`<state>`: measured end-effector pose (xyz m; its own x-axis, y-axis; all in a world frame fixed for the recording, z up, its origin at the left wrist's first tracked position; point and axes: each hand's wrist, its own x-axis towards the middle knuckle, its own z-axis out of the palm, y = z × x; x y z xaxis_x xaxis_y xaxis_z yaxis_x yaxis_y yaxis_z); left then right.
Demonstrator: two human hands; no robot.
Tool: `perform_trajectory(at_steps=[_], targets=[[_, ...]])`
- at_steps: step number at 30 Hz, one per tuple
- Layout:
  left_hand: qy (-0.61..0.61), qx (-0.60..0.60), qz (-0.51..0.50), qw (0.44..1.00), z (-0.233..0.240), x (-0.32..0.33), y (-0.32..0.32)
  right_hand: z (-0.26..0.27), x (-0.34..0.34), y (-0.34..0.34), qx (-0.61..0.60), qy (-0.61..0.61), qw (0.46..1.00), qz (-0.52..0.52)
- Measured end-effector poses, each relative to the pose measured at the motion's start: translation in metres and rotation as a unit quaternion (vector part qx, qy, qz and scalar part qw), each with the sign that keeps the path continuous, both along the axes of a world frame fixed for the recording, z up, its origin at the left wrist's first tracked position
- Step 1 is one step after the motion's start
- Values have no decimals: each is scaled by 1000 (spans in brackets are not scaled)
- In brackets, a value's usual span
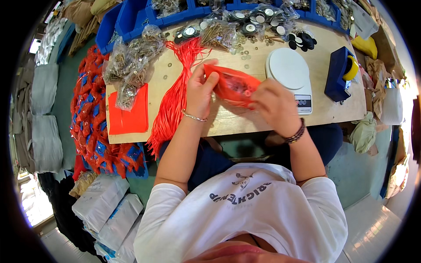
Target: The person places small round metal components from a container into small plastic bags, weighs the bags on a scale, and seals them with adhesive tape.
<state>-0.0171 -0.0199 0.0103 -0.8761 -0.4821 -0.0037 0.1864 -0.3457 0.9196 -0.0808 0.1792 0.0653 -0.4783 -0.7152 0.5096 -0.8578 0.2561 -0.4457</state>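
Note:
A red plastic bag point(230, 83) is held between both hands above the wooden table point(227, 123). My left hand point(202, 83) grips its left end, thumb on the near side. At the other end, my right hand point(274, 103) pinches the bag with its fingers; it is slightly blurred. Some contents show inside the bag, too unclear to name. Just left of my left hand lies a bundle of red plastic ties point(174, 111), which hangs over the table's front edge. A white digital kitchen scale point(289, 70) stands behind my right hand.
Flat red bags point(128, 121) lie at the table's left, beside clear bags of screws point(135, 59). Blue parts bins point(131, 19) line the back, near black-and-white discs point(301, 41) and loose washers point(243, 54). A blue tape dispenser point(338, 74) stands right. Filled red bags point(90, 108) pile up left.

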Motion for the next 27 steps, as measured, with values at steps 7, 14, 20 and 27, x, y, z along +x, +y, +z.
perform_trajectory(at_steps=[7,14,20,27], targets=[[-5,6,1,1000,-7,5,10,-19,-1,5,-149,-218,961,-85],[30,135,22,990,-9,-5,-1,-52,-5,-23,-256,-262,926,-91],[65,51,129,988,4,4,6,-35,-18,-24,-333,-208,913,-107],[24,118,78,990,-8,-3,4,-63,-45,-41,-363,-504,769,-154]])
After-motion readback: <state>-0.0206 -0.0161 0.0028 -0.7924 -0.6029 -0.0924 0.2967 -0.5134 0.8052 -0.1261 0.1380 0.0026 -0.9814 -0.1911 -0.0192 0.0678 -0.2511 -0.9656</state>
